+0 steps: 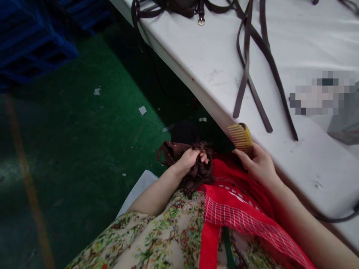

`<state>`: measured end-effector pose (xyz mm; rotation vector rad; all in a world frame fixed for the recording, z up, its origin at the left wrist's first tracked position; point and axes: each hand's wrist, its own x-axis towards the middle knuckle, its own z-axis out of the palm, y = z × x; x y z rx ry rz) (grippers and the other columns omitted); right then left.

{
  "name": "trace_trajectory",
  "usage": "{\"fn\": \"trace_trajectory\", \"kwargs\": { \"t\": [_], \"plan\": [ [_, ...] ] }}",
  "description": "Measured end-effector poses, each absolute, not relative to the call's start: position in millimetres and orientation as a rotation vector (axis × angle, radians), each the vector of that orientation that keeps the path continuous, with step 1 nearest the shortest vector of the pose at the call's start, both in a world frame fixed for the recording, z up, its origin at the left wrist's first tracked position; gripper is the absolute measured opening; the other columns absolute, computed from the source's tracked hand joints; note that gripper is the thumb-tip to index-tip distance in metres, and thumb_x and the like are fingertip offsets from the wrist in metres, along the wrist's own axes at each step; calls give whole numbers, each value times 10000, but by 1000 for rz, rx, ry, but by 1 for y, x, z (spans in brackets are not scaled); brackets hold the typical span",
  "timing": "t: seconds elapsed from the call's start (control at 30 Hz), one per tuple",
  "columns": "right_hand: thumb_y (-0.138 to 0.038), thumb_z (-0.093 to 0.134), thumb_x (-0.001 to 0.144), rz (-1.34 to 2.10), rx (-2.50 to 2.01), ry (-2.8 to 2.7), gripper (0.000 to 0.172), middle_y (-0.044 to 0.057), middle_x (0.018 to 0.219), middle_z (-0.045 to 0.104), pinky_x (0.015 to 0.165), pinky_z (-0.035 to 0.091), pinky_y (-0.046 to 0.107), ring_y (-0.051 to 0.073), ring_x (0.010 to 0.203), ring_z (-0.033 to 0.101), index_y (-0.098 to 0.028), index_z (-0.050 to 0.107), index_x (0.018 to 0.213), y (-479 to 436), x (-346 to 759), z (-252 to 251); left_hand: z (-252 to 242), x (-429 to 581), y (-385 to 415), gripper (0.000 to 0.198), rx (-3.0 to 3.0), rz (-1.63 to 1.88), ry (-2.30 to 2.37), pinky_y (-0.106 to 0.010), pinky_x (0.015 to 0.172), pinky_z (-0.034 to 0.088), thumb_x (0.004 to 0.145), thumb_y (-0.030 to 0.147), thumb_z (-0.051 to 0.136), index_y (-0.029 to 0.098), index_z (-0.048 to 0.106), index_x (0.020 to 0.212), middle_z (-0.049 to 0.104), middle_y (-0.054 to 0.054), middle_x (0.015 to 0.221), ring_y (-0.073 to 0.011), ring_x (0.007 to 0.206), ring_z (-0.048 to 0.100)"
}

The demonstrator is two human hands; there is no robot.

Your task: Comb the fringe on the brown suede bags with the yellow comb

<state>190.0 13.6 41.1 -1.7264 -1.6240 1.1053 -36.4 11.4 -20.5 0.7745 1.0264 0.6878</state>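
Observation:
My left hand (pixel 193 158) is closed around a bunched brown bag-like piece (pixel 175 151) with a small loop and metal studs at its left end. Dark brown fringe or hair-like strands stick out above my fingers, and the piece rests against my lap. Over at the table edge, my right hand (pixel 262 166) grips a yellow wide-toothed comb (pixel 241 137), its teeth pointing left. The comb is apart from the brown piece.
Long dark leather straps (pixel 248 63) lie across the white-covered table (pixel 202 52), one with a buckle (pixel 201 20). A blurred-out object sits at right. Blue pallets (pixel 33 41) stand on the green floor (pixel 92 157), which has paper scraps on it. A red apron (pixel 238 201) covers my lap.

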Motion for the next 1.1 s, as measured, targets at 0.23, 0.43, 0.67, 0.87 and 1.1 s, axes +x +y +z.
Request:
{"fn": "trace_trajectory", "kwargs": {
  "t": [0.23, 0.43, 0.67, 0.87, 1.1],
  "plan": [
    [-309, 713, 715, 1551, -1530, -1552, 363, 78, 975, 708, 793, 552, 345, 221, 848, 669, -158, 614, 1030, 3, 171, 35, -13, -40, 24, 431, 209, 809, 967, -320, 810, 512, 798, 531, 594, 169, 433, 628, 600, -22, 627, -187, 769, 665],
    [-248, 708, 714, 1645, -1197, -1998, 468, 72, 1076, 641, 891, 501, 368, 221, 965, 625, -187, 584, 1162, -3, 146, 45, -10, -43, 25, 379, 104, 857, 878, -319, 822, 514, 828, 439, 600, 164, 452, 613, 641, -29, 662, -174, 754, 666],
    [-200, 668, 727, 1363, -1205, -2593, 278, 71, 962, 623, 803, 480, 305, 195, 851, 616, -170, 644, 1002, 9, 127, 35, -15, -45, 39, 376, 58, 553, 780, -343, 788, 515, 896, 380, 500, 139, 496, 606, 703, -114, 746, -201, 741, 680],
    [-351, 668, 737, 1944, -1217, -1787, 234, 21, 799, 679, 706, 515, 305, 182, 740, 630, -157, 648, 867, 23, 148, 19, -3, -60, 47, 326, 278, 483, 764, -351, 836, 499, 828, 387, 603, 67, 661, 834, 720, -154, 831, -227, 813, 683],
    [-413, 719, 679, 1697, -1503, -1080, 288, -86, 448, 433, 347, 271, 193, 63, 361, 326, -192, 538, 718, 24, 149, 16, 11, -76, 64, 246, 811, 534, 881, -313, 804, 482, 636, 291, 784, 99, 656, 722, 685, -49, 745, -180, 760, 648]
  ]
}}
